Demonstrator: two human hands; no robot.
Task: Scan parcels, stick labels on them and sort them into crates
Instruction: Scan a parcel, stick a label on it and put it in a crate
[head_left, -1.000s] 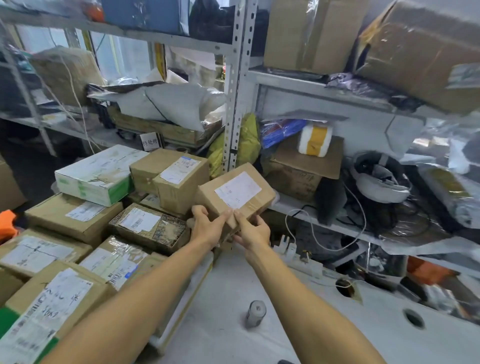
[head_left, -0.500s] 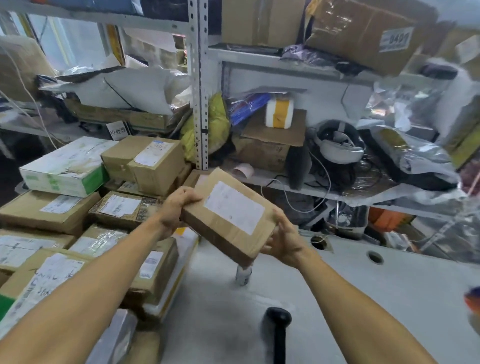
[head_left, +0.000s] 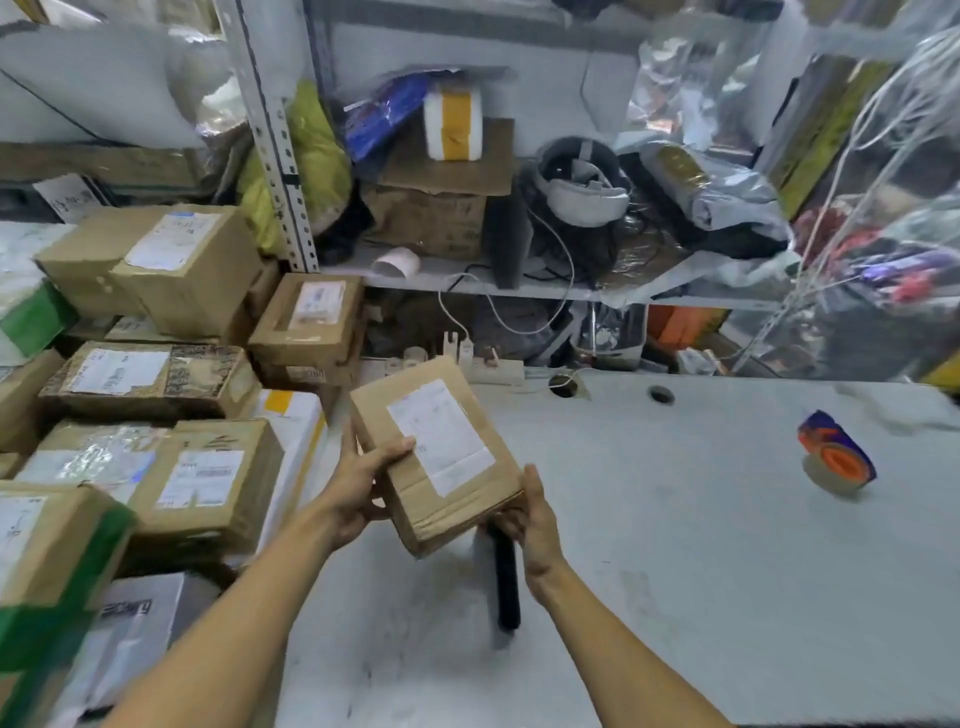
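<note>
Okay, I'm seeing both hands holding one cardboard parcel (head_left: 436, 452) over the tabletop (head_left: 701, 545). Left hand (head_left: 358, 488) is gripping its left edge. Right hand (head_left: 535, 519) is gripping the near corner.

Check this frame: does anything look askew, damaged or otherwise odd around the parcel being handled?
Nothing looks damaged. The parcel is held tilted above the table by the left hand and right hand, its label flat. The one oddity: the tape roll to the right stands on edge and leans. The shelves behind are cluttered.
</note>
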